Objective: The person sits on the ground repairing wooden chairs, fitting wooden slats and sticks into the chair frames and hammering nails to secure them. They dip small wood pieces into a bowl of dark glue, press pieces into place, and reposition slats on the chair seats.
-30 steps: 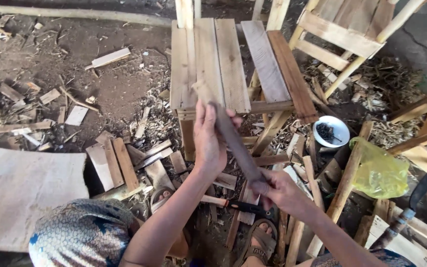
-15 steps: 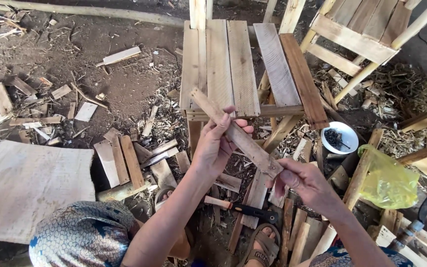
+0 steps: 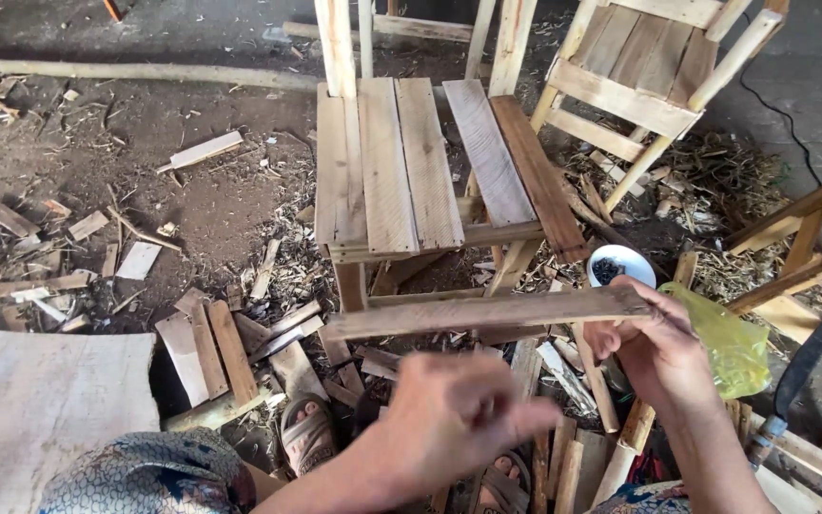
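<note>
1. While the right hand (image 3: pixel 654 347) pinches one end of a wooden slat (image 3: pixel 487 312), the slat sits level in the air, crossing in front of the slatted chair seat (image 3: pixel 401 171).
2. Left hand (image 3: pixel 454 428) is off the slat, below its middle, blurred; fingers loosely curled, holding nothing.
3. White bowl (image 3: pixel 632 259) with dark contents sits on the ground just behind the right hand; yellow plastic bag (image 3: pixel 725 343) beside it.
4. Offcuts (image 3: pixel 211 347) litter the ground left of the chair; sandalled foot (image 3: pixel 308 433) below.
</note>
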